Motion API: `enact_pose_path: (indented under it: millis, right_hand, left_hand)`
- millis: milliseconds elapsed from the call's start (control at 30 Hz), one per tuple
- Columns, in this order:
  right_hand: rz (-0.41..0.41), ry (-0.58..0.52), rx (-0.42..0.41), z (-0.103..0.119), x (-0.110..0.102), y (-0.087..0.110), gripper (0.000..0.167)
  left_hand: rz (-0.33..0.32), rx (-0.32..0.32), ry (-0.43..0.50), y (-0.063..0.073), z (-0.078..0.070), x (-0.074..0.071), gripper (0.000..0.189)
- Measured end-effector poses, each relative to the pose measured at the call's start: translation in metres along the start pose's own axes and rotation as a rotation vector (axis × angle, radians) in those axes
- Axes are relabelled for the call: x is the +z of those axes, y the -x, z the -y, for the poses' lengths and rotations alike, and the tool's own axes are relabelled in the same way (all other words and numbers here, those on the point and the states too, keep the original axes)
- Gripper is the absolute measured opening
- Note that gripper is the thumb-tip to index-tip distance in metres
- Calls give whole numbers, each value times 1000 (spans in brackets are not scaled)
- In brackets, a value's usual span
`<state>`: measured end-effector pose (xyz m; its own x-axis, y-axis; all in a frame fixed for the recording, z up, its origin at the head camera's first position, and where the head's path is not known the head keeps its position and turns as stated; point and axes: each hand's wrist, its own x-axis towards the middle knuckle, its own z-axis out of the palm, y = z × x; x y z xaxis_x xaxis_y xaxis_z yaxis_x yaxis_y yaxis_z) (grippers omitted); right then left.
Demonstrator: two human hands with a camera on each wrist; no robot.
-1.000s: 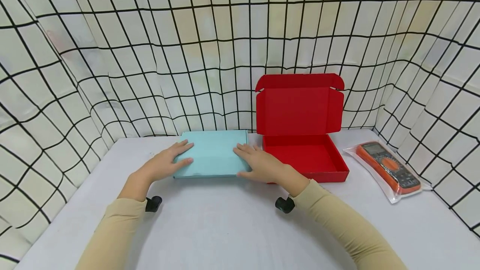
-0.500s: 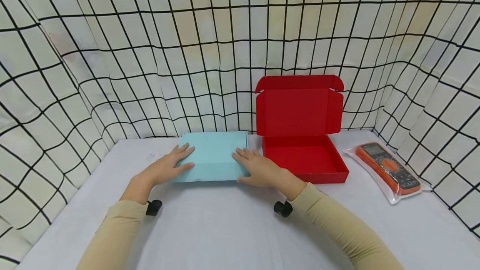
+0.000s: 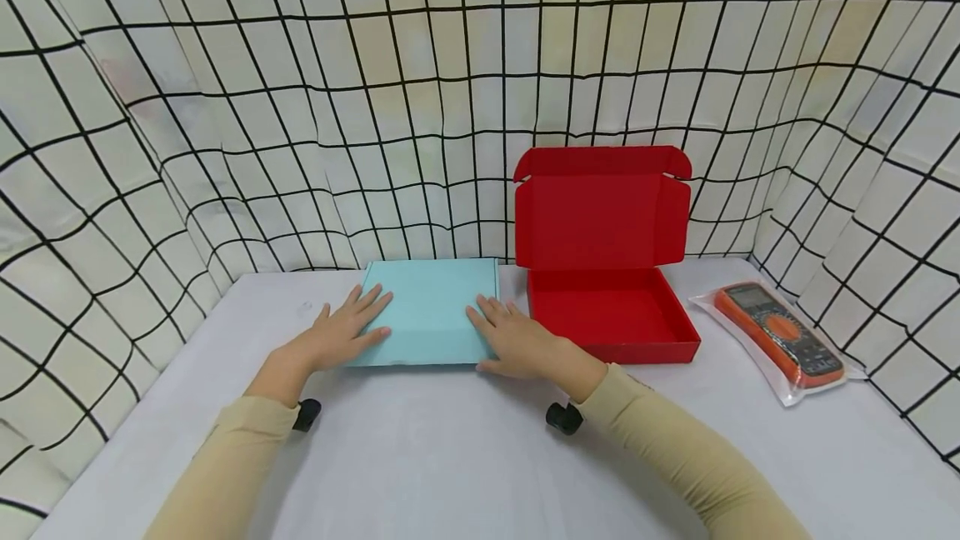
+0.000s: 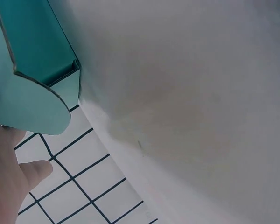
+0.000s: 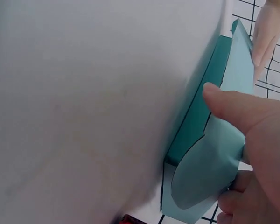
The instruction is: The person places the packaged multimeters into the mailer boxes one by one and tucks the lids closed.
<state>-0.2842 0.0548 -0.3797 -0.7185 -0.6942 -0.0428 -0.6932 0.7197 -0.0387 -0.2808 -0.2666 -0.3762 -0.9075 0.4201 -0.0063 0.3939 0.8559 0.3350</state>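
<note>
One pale blue cardboard box (image 3: 431, 302) lies on the desk (image 3: 420, 457), straight in front of the person and well toward the far edge. Its lid is smooth, plain and matte, with a faint crease running across it and crisp edges down the sides. From the wrist cameras the side nearest the person looks unfastened: a flap (image 4: 32, 105) with a rounded corner stands out from the body, and the deeper teal inside (image 4: 35, 37) shows through the gap.

The left hand (image 3: 337, 342) rests on the box's left side, its fingers spread over the lid. The right hand (image 3: 522, 343) rests on the right side, fingers fanned on the lid; from the right wrist its thumb lies along the flap's edge, and whether the half-hidden fingers press firmly cannot be told.

Just to the right of the blue box stands a red box (image 3: 652, 352), its lid (image 3: 602, 219) raised upright at the back. Farther right, an orange and dark grey multimeter (image 3: 780, 327) lies slantwise in a clear plastic bag (image 3: 789, 394). Both forearms wear beige sleeves (image 3: 232, 457), with a small black device (image 3: 564, 418) near each wrist. White cloth with black grid lines (image 3: 450, 107) encloses the desk at the back and sides
</note>
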Motion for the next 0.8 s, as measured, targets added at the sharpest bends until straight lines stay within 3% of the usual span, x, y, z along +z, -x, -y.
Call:
enact_pose_path:
  millis: [467, 800]
  right_hand:
    - [-36, 23, -10, 3, -2, 0, 85]
    - [-32, -13, 5, -2, 1, -10, 84]
  left_hand:
    - [-2, 6, 10, -2, 1, -1, 74]
    - [24, -39, -27, 0, -1, 0, 80]
